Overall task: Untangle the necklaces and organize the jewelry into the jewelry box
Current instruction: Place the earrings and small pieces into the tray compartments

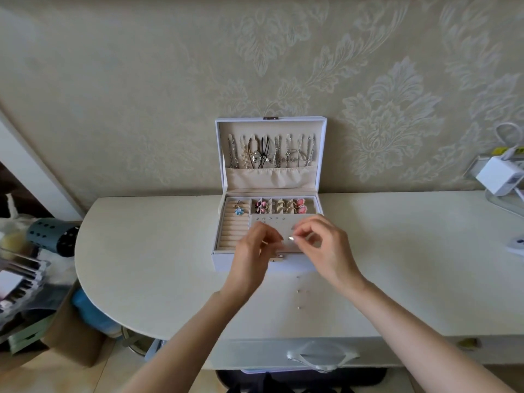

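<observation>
Nearest: ribbon pull (323, 357) on the drawer front under the bench (158, 265). On the bench top, just in front of the box, a few tiny loose studs (298, 291) are scattered, apart from each other. Both hands are over the front edge of the jewelry box (224, 262). Right hand (326, 251) has thumb and forefinger pinching a small silvery stud (291, 238) above the stud panel (272, 224). Left hand (252, 256) has fingers curled toward the thumb, close to the right fingertips; blurred, so I can't tell if it grips anything. The box is open, sits mid-bench against the wall, clasp (276, 258) at front. In the tray, ring rolls (231, 232) sit left with a blue flower ring (238, 211) at the far end. A row of studs is on the panel, and pink earrings (301, 207) are in the far slots. The lid (219, 154) stands upright with necklaces (272, 151) hanging separately from its hooks, ends tucked in the pocket (269, 177). A white charger (499, 177) is far right and a teal perforated cylinder (52, 235) is off the bench, left.
</observation>
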